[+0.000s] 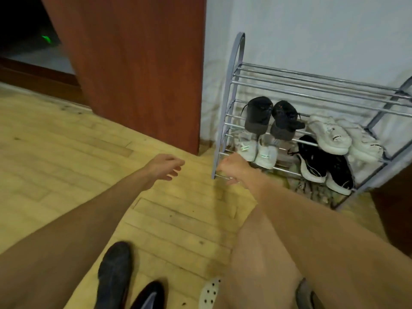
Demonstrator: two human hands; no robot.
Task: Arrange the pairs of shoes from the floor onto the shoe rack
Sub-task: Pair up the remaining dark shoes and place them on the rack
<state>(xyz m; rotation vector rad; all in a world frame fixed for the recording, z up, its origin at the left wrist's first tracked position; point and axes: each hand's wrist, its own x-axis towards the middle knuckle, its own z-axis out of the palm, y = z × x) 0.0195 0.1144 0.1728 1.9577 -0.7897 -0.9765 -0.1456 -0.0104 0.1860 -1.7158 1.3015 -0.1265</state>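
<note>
- The shoe rack (231, 85) is a grey metal frame with arched side pieces and shelves of shiny parallel rods. It stands on the floor against the wall, to your right of the door.
- On its middle shelf, at the left, a black pair (273, 119) sits side by side with the heels towards you. At the right of that shelf lies a white pair (334, 134), soles turned up and angled.
- On the lower shelf, at the left, is a white pair with green marks (256, 151). At the right is a black pair with white soles (323, 166).
- Near your feet on the floor lie a dark shoe (114, 273) and a black shoe (149, 295), close together. A white perforated shoe (210, 291) is just to their right.
- Your left hand (166, 166) hangs over the floor left of the rack, fingers loosely curled and holding nothing.
- Your right hand (233, 169) is at the rack's lower front left corner, in front of the lowest rail. Blur hides whether your fingers grip the rail or only touch it.
- The floor (66, 152) is pale yellow wood parquet with dark scuffs and specks.
- The door (138, 63) is reddish-brown, and the wall (312, 30) behind the rack is white.
- A dark doorway (22, 23) with a small green light shows at the upper left.
</note>
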